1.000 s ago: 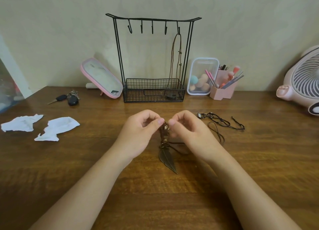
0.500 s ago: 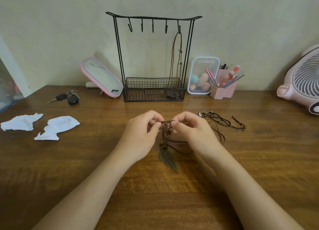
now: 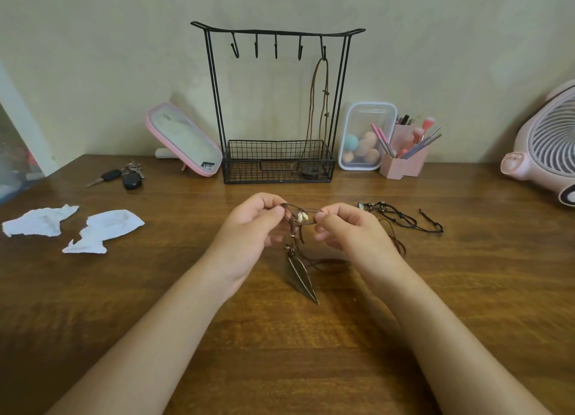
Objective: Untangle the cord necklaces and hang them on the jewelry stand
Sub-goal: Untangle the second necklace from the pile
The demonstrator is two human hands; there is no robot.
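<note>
The left hand (image 3: 249, 232) and right hand (image 3: 353, 232) pinch a brown cord necklace (image 3: 293, 228) with pale beads (image 3: 302, 218) and dangling leaf pendant (image 3: 300, 276).

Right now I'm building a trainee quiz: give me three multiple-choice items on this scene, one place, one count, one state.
1. Where does the black cord necklace lie?
A) on the table, right of the right hand
B) in the basket
C) on a hook
2. How many hooks has the jewelry stand?
A) three
B) five
C) seven
3. The leaf-pendant necklace is
A) hanging up
B) pinched by the left hand and the right hand
C) lying untouched

Key: 1 A, it lies on the table beside that hand; 2 B, five hang in a row; 3 B, both hands pinch its cord.
</note>
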